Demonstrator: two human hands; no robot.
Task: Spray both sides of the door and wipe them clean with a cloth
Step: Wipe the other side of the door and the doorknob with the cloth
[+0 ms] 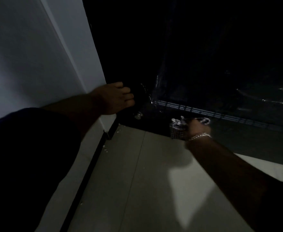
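Dim room, very low light. A pale tiled floor [154, 181] with thin grout lines is seen below, a bright patch of light lying on it near the right forearm. A smooth white wall [28, 56] fills the left side, edged at the bottom by a dark skirting strip [87, 171]; small white specks are scattered on the floor beside it. The door [129, 47] is taken to be the near-black panel in the upper middle, its edge meeting the wall; its surface is too dark for texture to be made out. To the right a dark glossy mass [221, 72], possibly plastic-wrapped, is seen with a ribbed pale strip [204, 111] along its lower edge; what it is cannot be told.

The left hand [117, 99] is curled round the dark door edge at low height, fingertips hidden in shadow. The right hand [196, 128], a chain bracelet [200, 136] on the wrist, is blurred and held low by a checked cloth [177, 131], which appears to be gripped, though the fingers are not clearly seen. A dark sleeve [28, 156] is cut off at lower left. No spray bottle can be made out.
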